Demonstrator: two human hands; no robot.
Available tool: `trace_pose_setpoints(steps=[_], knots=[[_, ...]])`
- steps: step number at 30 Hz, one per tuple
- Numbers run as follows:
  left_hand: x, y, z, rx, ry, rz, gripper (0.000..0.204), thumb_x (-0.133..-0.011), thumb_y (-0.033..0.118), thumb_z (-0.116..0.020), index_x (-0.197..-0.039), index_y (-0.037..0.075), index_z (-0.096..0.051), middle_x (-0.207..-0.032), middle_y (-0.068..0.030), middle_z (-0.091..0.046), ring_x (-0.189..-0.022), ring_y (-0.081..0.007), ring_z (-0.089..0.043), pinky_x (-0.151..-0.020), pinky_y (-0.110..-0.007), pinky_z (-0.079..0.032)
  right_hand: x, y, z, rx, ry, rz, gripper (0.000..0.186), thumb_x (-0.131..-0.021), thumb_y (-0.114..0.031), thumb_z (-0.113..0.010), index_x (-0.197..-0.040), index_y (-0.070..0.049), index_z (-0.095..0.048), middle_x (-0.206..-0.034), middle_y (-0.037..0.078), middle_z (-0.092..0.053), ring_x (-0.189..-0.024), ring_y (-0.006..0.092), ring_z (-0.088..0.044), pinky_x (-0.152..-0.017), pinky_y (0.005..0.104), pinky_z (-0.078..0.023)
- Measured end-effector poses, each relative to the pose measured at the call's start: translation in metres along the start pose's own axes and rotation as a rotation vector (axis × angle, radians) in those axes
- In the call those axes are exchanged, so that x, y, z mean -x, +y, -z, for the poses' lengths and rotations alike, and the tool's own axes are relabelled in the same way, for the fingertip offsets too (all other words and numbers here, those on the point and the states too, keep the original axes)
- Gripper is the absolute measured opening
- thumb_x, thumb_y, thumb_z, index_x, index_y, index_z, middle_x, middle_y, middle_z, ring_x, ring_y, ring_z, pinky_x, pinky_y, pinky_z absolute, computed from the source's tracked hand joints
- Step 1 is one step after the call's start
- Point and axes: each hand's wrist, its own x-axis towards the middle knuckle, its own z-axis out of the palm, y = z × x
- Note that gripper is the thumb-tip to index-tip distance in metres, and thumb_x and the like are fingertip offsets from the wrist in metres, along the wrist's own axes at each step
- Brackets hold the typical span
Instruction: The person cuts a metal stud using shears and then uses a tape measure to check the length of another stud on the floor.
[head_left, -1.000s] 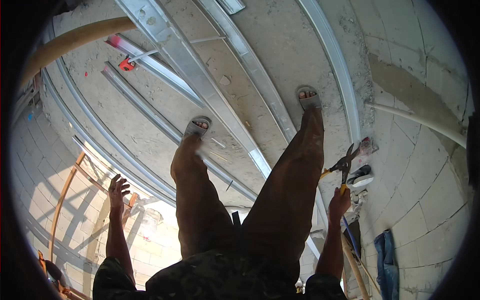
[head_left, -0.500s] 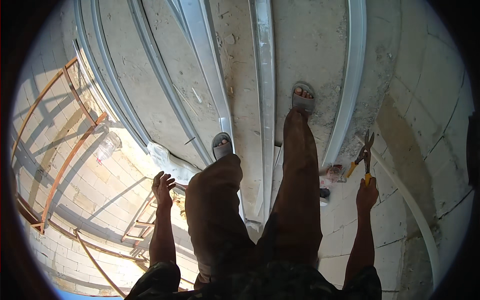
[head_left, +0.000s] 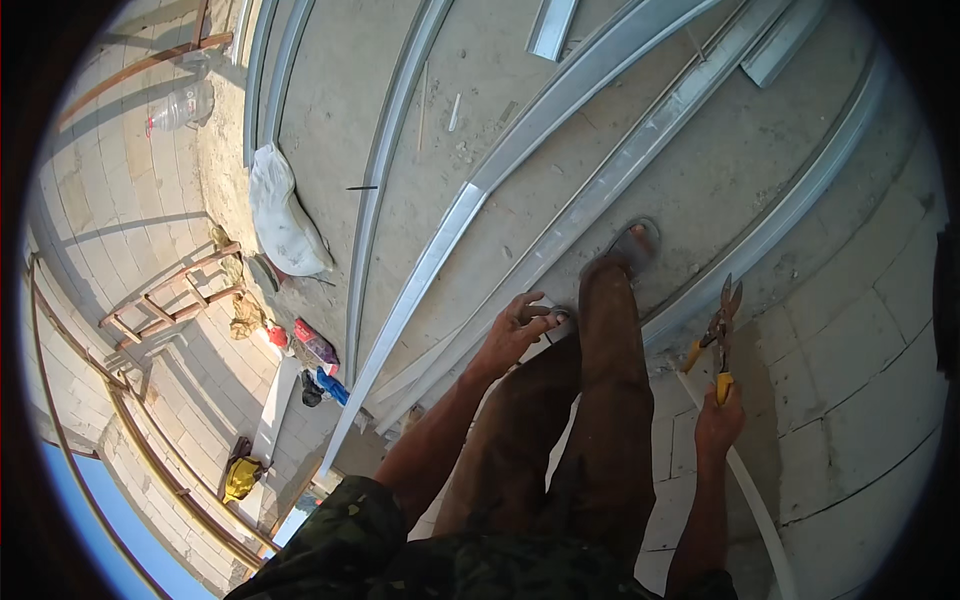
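I'm seeing the left hand (head_left: 515, 335) now reaching down to mid-frame, fingers closing on the end of a metal channel (head_left: 560, 322) by the knee — a second ago it was hanging open and empty. The right hand (head_left: 718, 420) is still clenching yellow-handled tin snips (head_left: 718, 335) at right — so cutting looks close.

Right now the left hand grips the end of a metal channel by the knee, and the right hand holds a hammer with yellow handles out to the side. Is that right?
Not quite. In the head view the right hand holds tin snips with yellow handles, not a hammer. The rest stands: the left hand grips the end of a metal channel by the knee, and the snips are held out to the side.
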Motion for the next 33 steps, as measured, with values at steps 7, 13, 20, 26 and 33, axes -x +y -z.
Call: trace_pose_setpoints(steps=[7, 13, 20, 26, 33], knots=[[0.017, -0.055, -0.024, 0.155, 0.076, -0.224, 0.072, -0.089, 0.040, -0.062, -0.141, 0.000, -0.032, -0.125, -0.0217, -0.054, -0.109, -0.0246, -0.056, -0.090, -0.036, -0.046, 0.051, -0.121, -0.035, -0.203, -0.312, 0.240, 0.025, -0.084, -0.015, -0.063, -0.097, 0.004, -0.055, -0.082, 0.015, -0.057, -0.076, 0.0259, -0.057, -0.070, 0.0374, -0.044], [0.057, -0.083, -0.032, 0.405, 0.083, -0.196, 0.046, -0.095, 0.042, -0.054, -0.119, 0.002, -0.052, -0.092, -0.0086, -0.056, -0.085, -0.0142, -0.055, -0.072, -0.029, -0.047, 0.115, -0.112, -0.077, -0.228, -0.445, 0.409, 0.021, -0.083, -0.014, -0.066, -0.090, 0.002, -0.054, -0.073, 0.009, -0.053, -0.068, 0.0214, -0.056, -0.062, 0.0369, -0.045], [0.102, -0.105, -0.028, 0.570, 0.271, -0.297, 0.038, -0.096, 0.041, -0.051, -0.090, 0.005, -0.062, -0.065, 0.0023, -0.051, -0.056, -0.0068, -0.048, -0.050, -0.023, -0.038, 0.157, -0.098, -0.077, -0.719, -1.031, -0.130, 0.018, -0.083, -0.015, -0.066, -0.093, -0.003, -0.056, -0.082, 0.005, -0.055, -0.073, 0.0156, -0.057, -0.058, 0.0293, -0.049], [0.094, -0.106, -0.019, 0.568, 0.236, -0.365, 0.037, -0.097, 0.040, -0.049, -0.092, 0.006, -0.062, -0.072, 0.0010, -0.055, -0.063, -0.0069, -0.051, -0.054, -0.022, -0.041, 0.151, -0.111, -0.095, -0.467, -0.941, 0.143, 0.018, -0.083, -0.017, -0.066, -0.089, -0.004, -0.057, -0.092, 0.007, -0.057, -0.086, 0.0178, -0.058, -0.078, 0.0355, -0.049], [0.037, -0.089, -0.024, 1.029, -0.039, -0.236, 0.051, -0.097, 0.051, -0.042, -0.116, 0.005, -0.054, -0.098, -0.0037, -0.056, -0.084, -0.0092, -0.053, -0.073, -0.022, -0.046, 0.090, -0.137, -0.141, -0.585, -1.098, 0.099, 0.012, -0.079, -0.014, -0.064, -0.087, -0.008, -0.056, -0.098, 0.005, -0.056, -0.092, 0.0161, -0.055, -0.083, 0.0343, -0.047]])
